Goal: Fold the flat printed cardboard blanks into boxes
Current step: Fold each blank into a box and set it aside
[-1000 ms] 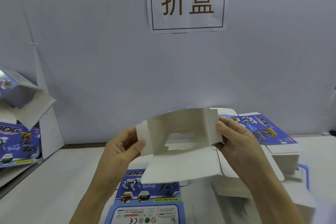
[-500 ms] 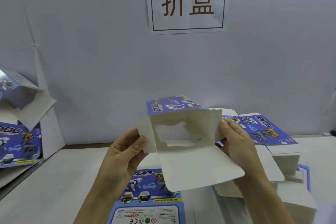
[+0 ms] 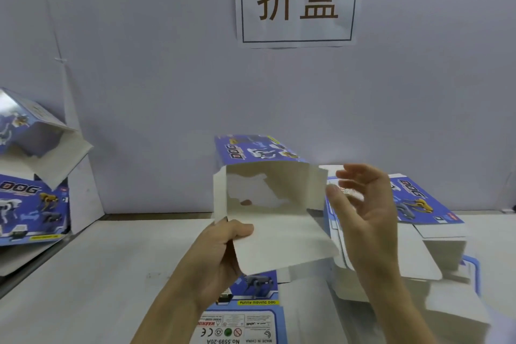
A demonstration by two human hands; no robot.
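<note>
Above the white table (image 3: 97, 274), left hand (image 3: 220, 248) pinches the half-folded blue-printed white cardboard box (image 3: 268, 198); right hand (image 3: 363, 215) hovers just beside it, fingers spread, holding nothing.

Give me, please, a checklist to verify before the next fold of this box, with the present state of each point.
1. Left hand has a grip on the box: ok.
2. Box body opened up from flat: ok.
3. Right hand on the side flap: not ok, open, holds nothing.
4. Large white flap folded in: not ok, it hangs open.
5. Far end closed: cannot tell.
</note>
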